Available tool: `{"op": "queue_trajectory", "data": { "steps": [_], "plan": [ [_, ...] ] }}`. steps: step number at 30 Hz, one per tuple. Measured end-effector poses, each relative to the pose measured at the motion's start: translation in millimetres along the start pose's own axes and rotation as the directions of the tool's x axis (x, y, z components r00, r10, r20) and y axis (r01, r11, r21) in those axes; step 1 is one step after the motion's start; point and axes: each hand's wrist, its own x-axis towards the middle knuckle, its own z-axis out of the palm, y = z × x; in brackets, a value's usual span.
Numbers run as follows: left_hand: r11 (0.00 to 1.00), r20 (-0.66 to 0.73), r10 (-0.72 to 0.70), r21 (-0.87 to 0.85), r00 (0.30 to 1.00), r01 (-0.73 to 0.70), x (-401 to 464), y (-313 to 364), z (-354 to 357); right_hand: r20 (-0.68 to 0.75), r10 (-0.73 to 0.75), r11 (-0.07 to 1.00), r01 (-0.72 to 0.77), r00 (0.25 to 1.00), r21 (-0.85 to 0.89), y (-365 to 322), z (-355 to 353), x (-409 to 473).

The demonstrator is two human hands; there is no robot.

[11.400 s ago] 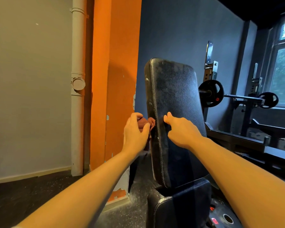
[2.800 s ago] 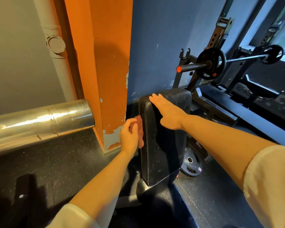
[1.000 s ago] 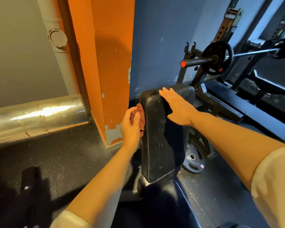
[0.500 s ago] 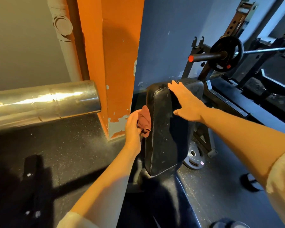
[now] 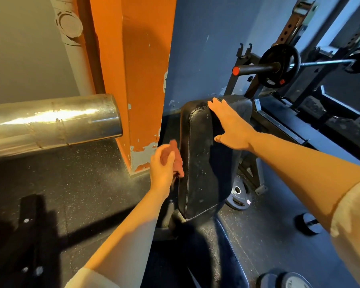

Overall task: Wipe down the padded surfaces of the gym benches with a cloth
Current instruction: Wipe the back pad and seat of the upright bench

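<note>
The black padded backrest (image 5: 204, 163) of a gym bench stands raised in the middle of the head view, above the black seat pad (image 5: 197, 252). My left hand (image 5: 162, 169) grips a reddish-brown cloth (image 5: 178, 161) and holds it against the left side edge of the backrest, about halfway down. My right hand (image 5: 230, 125) lies flat with straight fingers on the upper front of the backrest, near its top edge.
An orange pillar (image 5: 133, 80) stands just left of the bench. A shiny metal duct (image 5: 50, 121) juts out at the left. A loaded barbell (image 5: 279, 65) sits on a rack at the right. Weight plates (image 5: 238, 196) lie on the dark rubber floor.
My left hand has slid the cloth down the backrest's left side edge. My right hand stays flat on the upper pad. The camera has shifted slightly.
</note>
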Motion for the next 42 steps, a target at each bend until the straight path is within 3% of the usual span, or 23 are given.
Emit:
{"op": "queue_trajectory", "data": {
  "steps": [5,9,13,17,21,23,27,30,32,34,38,40,42],
  "plan": [
    [0.982,-0.001,0.159,0.100,0.987,-0.158,2.0,13.7,23.9,-0.007,0.007,1.000,-0.007,1.000,-0.007,-0.8,0.4,0.0],
    [0.982,0.019,0.070,0.177,0.997,-0.072,1.6,-6.1,15.7,-0.020,0.009,1.000,-0.009,1.000,-0.007,-2.5,1.3,-0.6],
    [0.965,0.056,-0.163,0.216,0.985,0.147,-31.0,-22.7,4.5,-0.015,0.022,1.000,-0.022,1.000,-0.011,-5.4,0.7,-1.3],
    [1.000,0.026,0.027,0.014,0.999,-0.028,-38.4,-20.2,6.3,-0.019,0.028,1.000,-0.028,0.999,-0.009,-5.7,1.9,-1.2],
    [0.966,-0.006,0.160,0.205,0.987,-0.155,-26.2,-11.6,25.3,-0.022,0.039,0.999,-0.039,0.999,-0.010,-6.0,1.4,-0.4],
    [0.974,-0.022,0.076,0.215,0.997,-0.069,-28.5,-23.9,24.2,-0.027,0.048,0.999,-0.048,0.998,-0.008,-6.0,2.3,0.2],
    [0.957,0.026,-0.252,0.153,0.967,0.246,-40.2,-41.2,2.2,-0.038,0.042,0.999,-0.042,0.998,0.004,-6.2,4.7,0.6],
    [0.995,-0.016,-0.086,0.041,0.996,0.087,-39.8,-26.0,6.4,-0.048,0.043,0.999,-0.042,0.998,0.009,-5.3,6.2,0.9],
    [0.997,-0.030,0.038,0.064,0.999,-0.036,-36.2,-15.1,17.3,-0.052,0.044,0.999,-0.044,0.998,0.005,-5.3,7.3,1.4],
    [0.991,-0.047,0.024,0.135,0.999,-0.018,-36.6,-17.0,22.4,-0.051,0.044,0.999,-0.043,0.998,0.013,-5.1,7.0,2.0],
    [0.947,0.040,-0.199,0.263,0.979,0.182,-41.6,-34.5,8.3,-0.057,0.037,0.999,-0.036,0.998,0.018,-4.1,7.0,2.1],
    [0.955,-0.002,-0.157,0.256,0.988,0.153,-37.5,-29.3,5.3,-0.064,0.033,0.999,-0.032,0.997,0.019,-3.7,8.0,2.1],
    [0.978,-0.066,-0.011,0.205,0.998,0.025,-30.6,-17.4,10.8,-0.067,0.028,0.999,-0.027,0.997,0.017,-3.1,8.5,1.8]
  ]
}}
